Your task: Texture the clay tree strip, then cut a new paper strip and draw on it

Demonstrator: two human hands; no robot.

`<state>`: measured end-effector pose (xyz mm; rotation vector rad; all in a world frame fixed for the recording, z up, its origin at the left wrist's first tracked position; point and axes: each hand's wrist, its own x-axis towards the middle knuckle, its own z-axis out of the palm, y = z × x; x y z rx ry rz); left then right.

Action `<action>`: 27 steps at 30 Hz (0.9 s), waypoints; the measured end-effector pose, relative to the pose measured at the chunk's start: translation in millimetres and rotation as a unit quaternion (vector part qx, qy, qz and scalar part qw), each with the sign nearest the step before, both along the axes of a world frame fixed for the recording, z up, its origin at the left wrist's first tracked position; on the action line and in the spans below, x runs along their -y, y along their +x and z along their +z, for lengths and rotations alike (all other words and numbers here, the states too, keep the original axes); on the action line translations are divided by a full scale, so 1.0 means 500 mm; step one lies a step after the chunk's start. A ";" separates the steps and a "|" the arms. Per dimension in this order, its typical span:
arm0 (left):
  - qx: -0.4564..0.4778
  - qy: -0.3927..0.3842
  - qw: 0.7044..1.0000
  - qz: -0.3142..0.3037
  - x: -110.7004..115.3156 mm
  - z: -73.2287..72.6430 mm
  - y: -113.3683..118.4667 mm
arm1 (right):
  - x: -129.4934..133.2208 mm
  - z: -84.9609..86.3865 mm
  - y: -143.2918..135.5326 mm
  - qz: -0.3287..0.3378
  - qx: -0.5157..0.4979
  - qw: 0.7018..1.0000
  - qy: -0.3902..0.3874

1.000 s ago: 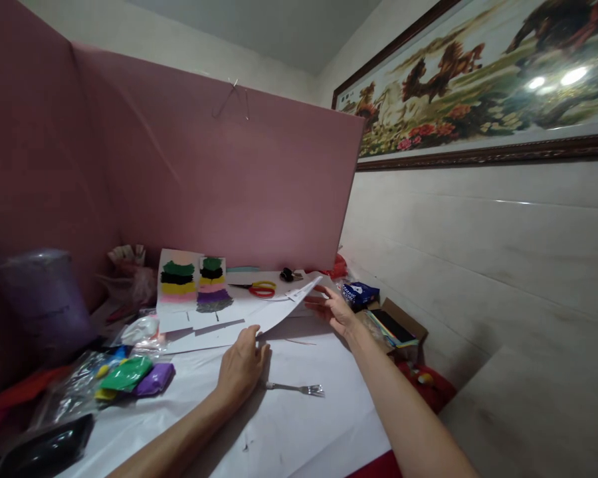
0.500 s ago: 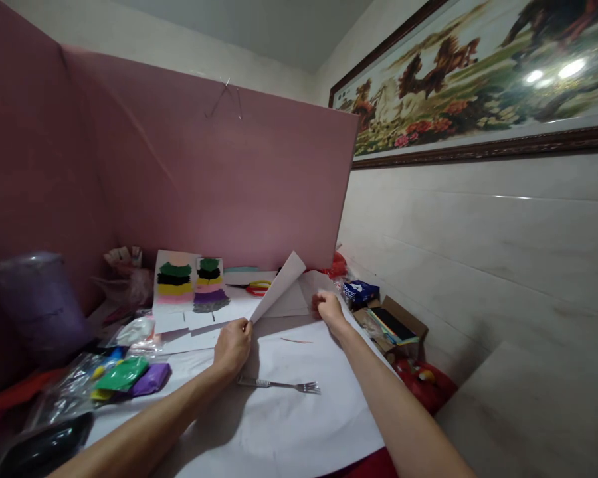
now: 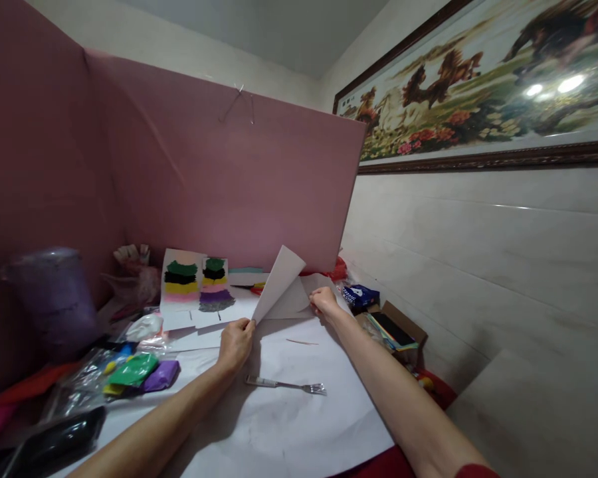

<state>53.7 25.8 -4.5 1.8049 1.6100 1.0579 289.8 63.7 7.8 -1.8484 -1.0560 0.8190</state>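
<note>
A white sheet of paper (image 3: 280, 282) stands tilted up above the table, its lower left corner pinched in my left hand (image 3: 236, 344). My right hand (image 3: 325, 302) is closed at the right end of the sheet's lower part, low over the white covering (image 3: 323, 362). What its fingertips hold is hidden. Between my forearms lies a metal fork (image 3: 286, 384) with a ribbed handle, tines to the right. A thin brownish strip (image 3: 302, 342) rests just beyond it. Two papers with painted colour bands (image 3: 181, 282) are behind my left hand.
Green packet (image 3: 135, 370) and purple packet (image 3: 161, 376) lie left of my left forearm, near a black glossy object (image 3: 60, 438). Against the right wall are a blue box (image 3: 360, 295) and an open cardboard box (image 3: 403, 325). A pink panel (image 3: 229, 186) closes off the back.
My right hand has moved slightly left, in to the sheet's end, and is no longer blurred. The raised sheet leans a little differently. The whole view has shifted slightly.
</note>
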 end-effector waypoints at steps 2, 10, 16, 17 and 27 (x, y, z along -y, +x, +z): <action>0.008 -0.003 1.000 -0.001 -0.001 -0.001 0.000 | -0.002 0.008 -0.008 -0.004 -0.016 0.999 -0.039; 0.030 -0.017 0.999 -0.001 -0.001 -0.002 -0.001 | 0.001 0.025 -0.035 0.023 -0.031 0.994 -0.104; 0.034 -0.021 0.999 -0.006 -0.001 -0.001 -0.002 | 0.008 0.033 -0.030 0.036 0.037 0.995 -0.088; 0.034 -0.019 0.999 -0.006 -0.001 -0.002 -0.002 | 0.011 0.033 -0.026 0.035 0.052 0.994 -0.084; 0.042 -0.018 0.999 -0.012 0.000 -0.004 -0.003 | 0.016 0.024 0.001 0.031 0.135 0.989 -0.041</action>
